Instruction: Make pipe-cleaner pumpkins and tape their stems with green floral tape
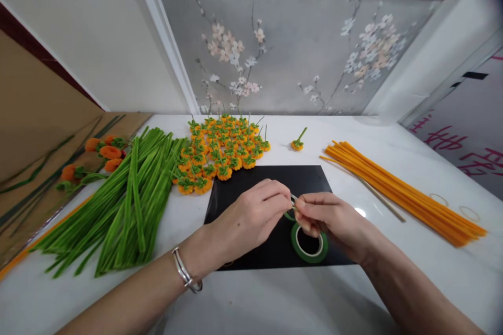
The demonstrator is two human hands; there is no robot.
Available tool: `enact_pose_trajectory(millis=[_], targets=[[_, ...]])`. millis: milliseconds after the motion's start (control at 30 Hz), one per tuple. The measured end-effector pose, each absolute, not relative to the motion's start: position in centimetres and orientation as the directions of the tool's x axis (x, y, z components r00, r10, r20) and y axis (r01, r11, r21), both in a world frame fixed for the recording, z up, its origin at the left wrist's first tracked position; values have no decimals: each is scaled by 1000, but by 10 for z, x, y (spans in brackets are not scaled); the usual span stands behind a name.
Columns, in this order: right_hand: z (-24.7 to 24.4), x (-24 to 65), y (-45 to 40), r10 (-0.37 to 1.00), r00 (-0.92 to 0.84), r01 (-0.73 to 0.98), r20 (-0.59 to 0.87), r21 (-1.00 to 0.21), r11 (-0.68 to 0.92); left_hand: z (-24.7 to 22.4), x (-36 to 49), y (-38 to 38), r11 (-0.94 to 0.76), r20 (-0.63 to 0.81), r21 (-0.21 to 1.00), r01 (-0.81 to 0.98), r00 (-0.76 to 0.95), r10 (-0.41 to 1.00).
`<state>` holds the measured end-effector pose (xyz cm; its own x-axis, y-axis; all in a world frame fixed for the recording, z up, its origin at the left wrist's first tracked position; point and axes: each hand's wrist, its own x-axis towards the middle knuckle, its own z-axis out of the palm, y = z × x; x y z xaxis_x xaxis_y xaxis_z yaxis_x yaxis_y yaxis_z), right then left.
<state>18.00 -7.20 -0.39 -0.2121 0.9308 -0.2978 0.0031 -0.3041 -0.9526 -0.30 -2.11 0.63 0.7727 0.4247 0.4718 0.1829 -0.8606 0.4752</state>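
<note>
My left hand (257,211) and my right hand (334,220) meet above a black mat (271,252), thumbs and fingers pinched together. Between the fingertips shows a sliver of something thin and pale, too small to name. A roll of green tape (310,259) lies on the mat just below my right hand. Behind the fingers, part of another green ring (290,215) peeks out, mostly covered. Beyond my left hand, many small orange flowers (223,171) with green stems stand upside down in a cluster.
Green pipe cleaners (133,209) are heaped at the left, beside orange flowers (110,152) on brown board. A single orange flower (297,144) sits behind the mat. Orange pipe cleaners (404,193) lie at the right, near a thin stick (383,201) and rubber bands (469,213).
</note>
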Motion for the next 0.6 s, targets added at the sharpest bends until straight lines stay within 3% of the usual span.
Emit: enact_pose_trajectory(millis=[100,233,333,467,600], targets=[[-2,181,-72,969,-125,61,-214,-976,-208,6,-3,-20,-813,480,545,204,719,502],[-1,177,-76,996,-6,392,86,-917,81,4,-4,-17,-783,471,574,241,685,556],[-2,175,-78,991,-45,483,123,-866,130,2,-4,-17,-796,475,557,239,695,541],[-4,178,-76,982,-139,199,-127,-975,-98,-2,-4,-17,-877,525,444,187,739,423],[-4,179,-74,911,-223,-114,-346,-919,-377,-5,-5,-19,-914,549,322,248,737,394]])
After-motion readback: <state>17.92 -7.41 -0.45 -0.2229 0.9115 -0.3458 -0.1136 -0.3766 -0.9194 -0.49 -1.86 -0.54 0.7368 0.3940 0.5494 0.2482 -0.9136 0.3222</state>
